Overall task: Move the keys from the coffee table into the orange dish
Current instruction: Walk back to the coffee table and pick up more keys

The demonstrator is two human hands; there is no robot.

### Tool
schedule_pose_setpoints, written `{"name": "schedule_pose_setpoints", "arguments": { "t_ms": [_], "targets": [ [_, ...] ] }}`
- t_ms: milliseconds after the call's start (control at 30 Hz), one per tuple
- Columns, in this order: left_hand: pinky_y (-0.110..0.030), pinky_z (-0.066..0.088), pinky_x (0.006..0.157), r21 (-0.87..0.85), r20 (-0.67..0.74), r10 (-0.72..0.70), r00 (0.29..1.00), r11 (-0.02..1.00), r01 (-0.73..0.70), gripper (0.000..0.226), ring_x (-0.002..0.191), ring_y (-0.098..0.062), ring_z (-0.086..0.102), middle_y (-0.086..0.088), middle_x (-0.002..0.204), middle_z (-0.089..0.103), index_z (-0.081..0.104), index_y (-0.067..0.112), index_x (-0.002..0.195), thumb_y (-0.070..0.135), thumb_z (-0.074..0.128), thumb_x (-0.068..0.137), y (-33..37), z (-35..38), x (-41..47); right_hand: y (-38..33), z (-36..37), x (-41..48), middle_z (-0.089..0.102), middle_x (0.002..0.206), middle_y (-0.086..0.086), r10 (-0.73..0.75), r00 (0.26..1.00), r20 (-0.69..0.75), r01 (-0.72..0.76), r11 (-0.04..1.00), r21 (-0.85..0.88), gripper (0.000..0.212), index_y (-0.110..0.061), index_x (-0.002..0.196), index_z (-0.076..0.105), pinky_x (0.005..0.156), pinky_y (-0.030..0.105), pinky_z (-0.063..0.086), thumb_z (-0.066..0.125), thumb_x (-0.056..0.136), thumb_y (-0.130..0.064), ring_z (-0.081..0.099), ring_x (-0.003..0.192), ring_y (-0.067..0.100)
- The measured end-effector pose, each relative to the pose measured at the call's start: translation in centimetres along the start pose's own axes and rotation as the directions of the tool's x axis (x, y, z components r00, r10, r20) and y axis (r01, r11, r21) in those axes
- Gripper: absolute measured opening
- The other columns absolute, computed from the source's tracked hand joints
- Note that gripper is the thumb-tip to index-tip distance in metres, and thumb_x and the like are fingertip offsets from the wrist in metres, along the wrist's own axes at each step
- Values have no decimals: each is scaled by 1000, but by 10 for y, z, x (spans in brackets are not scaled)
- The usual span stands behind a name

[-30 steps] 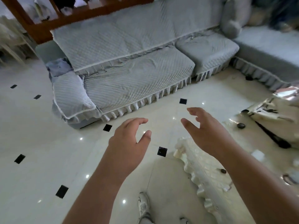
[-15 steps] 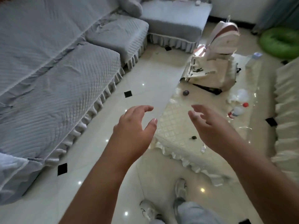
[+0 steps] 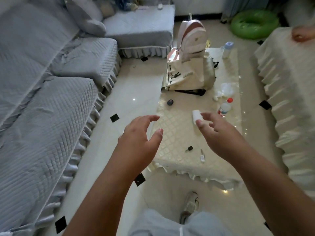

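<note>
The left grip (image 3: pixel 138 138) and the right grip (image 3: pixel 219 133) both hang above the near end of the bench (image 3: pixel 175 126). Their fingers are spread and loosely bent, and neither holds or touches anything. Between and a little below them, on the bench's quilted cream cloth near its near edge, lie the keys: a black-headed key (image 3: pixel 189 148) and, just beside it, a pale key (image 3: pixel 202 155). The two lie apart from each other.

Further up the bench a small white roll (image 3: pixel 196 116) lies by the right fingertips. A red-capped bottle (image 3: pixel 225 107) is at the bench's right side and a dark round thing (image 3: pixel 170 102) is towards its left. A cream bag (image 3: pixel 187 74) with a backpack (image 3: pixel 192 38) on it fills the far end.

A grey sofa (image 3: pixel 51 82) runs along the bench's left. On the cream-covered furniture (image 3: pixel 289 82) to the bench's right there is an orange blur at the far corner. It is probably the orange dish (image 3: pixel 300 35), though it is too smeared to be sure.

The task looks to be at its start, in the reach, with nothing picked up yet. The next move calls for lowering the right grip to the keys and pinching each flat key off the soft cloth. The cloth may give under the fingertips. Both keys then have to go well across to the dish.
</note>
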State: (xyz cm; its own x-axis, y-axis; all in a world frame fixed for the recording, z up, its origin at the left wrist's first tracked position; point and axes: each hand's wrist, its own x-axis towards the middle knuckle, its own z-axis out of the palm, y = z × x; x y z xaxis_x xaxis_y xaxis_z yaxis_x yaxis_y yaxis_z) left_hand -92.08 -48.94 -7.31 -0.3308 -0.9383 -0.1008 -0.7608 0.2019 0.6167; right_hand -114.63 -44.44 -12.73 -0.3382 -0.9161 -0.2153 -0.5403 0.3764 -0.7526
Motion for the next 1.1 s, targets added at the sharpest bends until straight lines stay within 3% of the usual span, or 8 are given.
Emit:
{"name": "schedule_pose_setpoints", "arguments": {
  "t_ms": [233,367,533,833,1100],
  "targets": [
    [-43,39,106,40,130,63,990,997,-68,39,123,1,41,24,134,47,46,46,131,51,51,92,35,29,49,28,-23,19,48,143,-7,86,993,-75,-85,996,22,51,-32,139,44,91,35,41,43,94,-57,50,124,15],
    [-43,39,104,58,205,108,973,991,-122,40,107,9,42,27,128,45,46,47,131,52,50,92,45,44,83,44,-26,29,49,141,-8,156,978,-139,-149,987,57,48,-33,135,45,88,35,42,44,94,-56,53,118,13],
    [-36,40,98,25,265,148,953,987,-160,41,87,30,38,28,121,40,46,47,131,53,50,91,48,65,116,66,-26,43,51,139,-7,225,956,-186,-218,974,61,52,-33,136,44,88,34,42,42,92,-59,52,119,13],
    [-34,45,89,37,315,161,935,983,-182,42,82,8,52,24,118,43,48,45,132,52,50,91,24,110,173,107,3,85,51,138,-8,302,923,-239,-292,953,76,51,-31,134,45,94,37,44,46,91,-58,53,118,13],
    [-24,38,76,14,318,128,939,990,-139,42,88,5,52,25,116,43,49,42,132,50,51,91,-26,178,213,176,60,129,54,134,-5,337,916,-217,-337,941,36,47,-29,131,49,89,28,40,59,89,-47,54,117,14]
  ]
}}
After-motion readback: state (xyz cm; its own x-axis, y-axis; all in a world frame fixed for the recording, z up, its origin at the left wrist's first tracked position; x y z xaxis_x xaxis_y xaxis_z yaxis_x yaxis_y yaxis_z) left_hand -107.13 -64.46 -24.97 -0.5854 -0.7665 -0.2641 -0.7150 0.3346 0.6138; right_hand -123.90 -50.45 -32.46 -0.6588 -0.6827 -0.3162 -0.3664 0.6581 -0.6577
